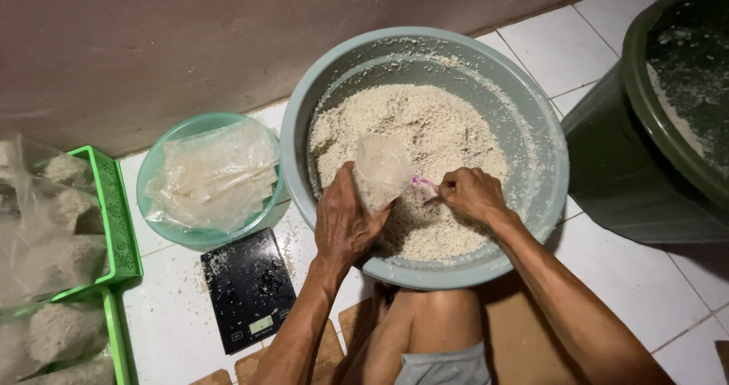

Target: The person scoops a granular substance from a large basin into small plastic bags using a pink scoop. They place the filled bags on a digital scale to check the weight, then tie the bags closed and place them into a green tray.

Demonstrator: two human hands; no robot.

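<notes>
A large grey-green basin (531,112) on the white tiled floor holds a heap of pale crumbly grain (425,127). My left hand (345,222) grips a small clear plastic bag (380,168), partly filled with the grain, over the near side of the basin. My right hand (471,195) is closed on a small pink scoop (422,181) whose tip points at the bag's mouth. Both hands are above the grain, close together.
A smaller teal bowl (163,157) with a stack of clear plastic bags sits left of the basin. A black digital scale (247,286) lies in front of it. Green baskets (121,233) at the far left hold filled bags. A dark green tub (645,127) stands at the right.
</notes>
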